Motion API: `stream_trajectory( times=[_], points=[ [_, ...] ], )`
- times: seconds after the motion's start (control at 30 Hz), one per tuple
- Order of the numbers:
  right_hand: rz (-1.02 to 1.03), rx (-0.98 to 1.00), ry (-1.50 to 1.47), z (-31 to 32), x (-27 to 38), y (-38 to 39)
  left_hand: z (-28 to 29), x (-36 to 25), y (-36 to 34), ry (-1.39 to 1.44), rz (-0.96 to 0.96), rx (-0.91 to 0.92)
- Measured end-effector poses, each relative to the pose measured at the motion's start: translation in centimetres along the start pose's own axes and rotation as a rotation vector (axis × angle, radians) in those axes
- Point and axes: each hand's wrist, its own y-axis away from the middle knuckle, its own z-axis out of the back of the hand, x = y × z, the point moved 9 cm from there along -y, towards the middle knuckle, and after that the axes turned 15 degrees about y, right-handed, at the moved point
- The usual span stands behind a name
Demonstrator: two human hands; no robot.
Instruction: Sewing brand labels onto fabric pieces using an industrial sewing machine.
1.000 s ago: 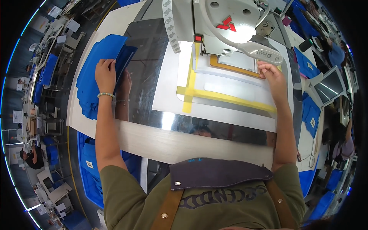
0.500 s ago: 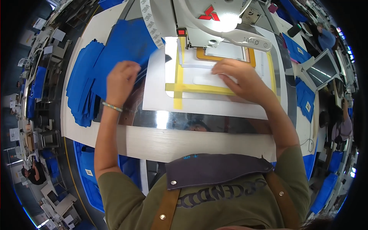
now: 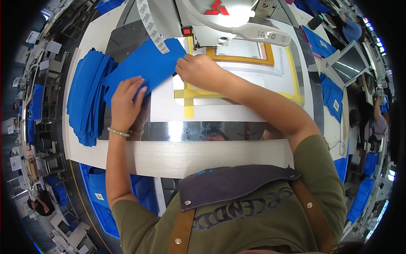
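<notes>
A flat blue fabric piece [image 3: 148, 63] lies slantwise left of the sewing machine head [image 3: 228, 25]. Its right end is pinched between the fingertips of my right hand [image 3: 198, 73], just in front of the machine head. My left hand [image 3: 126, 101] is at the piece's near edge, fingers stretched out and thumb apart, with the fingertips over the fabric. A fanned stack of blue fabric pieces [image 3: 84, 99] sits farther left, partly under the held piece's left end. An orange frame [image 3: 243, 60] lies on the white template sheet [image 3: 169, 112], which carries yellow tape strips [image 3: 188, 106].
A shiny metal plate [image 3: 160, 133] borders the pale wooden table edge [image 3: 156, 158] near me. Blue bins [image 3: 146, 190] stand below on the left. Labelled blue pieces [image 3: 334, 101] and a tilted screen [image 3: 350, 67] are on the right. A white hand-held light [image 3: 262, 34] juts from the machine.
The blue piece has shifted away from the stack toward the template sheet. My right hand has moved left from the sheet and grasped its end. My left hand has lowered and spread its fingers.
</notes>
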Motion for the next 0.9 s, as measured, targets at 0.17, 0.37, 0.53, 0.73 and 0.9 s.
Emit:
stream_trajectory(
  times=[0.17,0.37,0.53,0.73,0.9],
  points=[
    [0.01,-0.033,0.0,0.2,0.3,0.3,1.4,6.9,-1.9,0.014,0.121,-0.067],
    [-0.005,-0.046,0.008,0.4,0.1,0.7,-1.6,11.8,-2.8,-0.123,0.287,0.102],
    [-0.002,-0.027,0.011,1.5,-0.4,2.2,-1.5,12.1,-1.9,-0.088,0.234,0.102],
    [0.034,-0.041,0.03,2.9,-0.3,3.6,-1.1,12.9,-1.5,-0.02,0.299,0.113],
    [-0.004,-0.018,0.077,3.0,-2.1,5.5,-0.7,12.8,-1.4,-0.017,0.279,0.123]
  ],
)
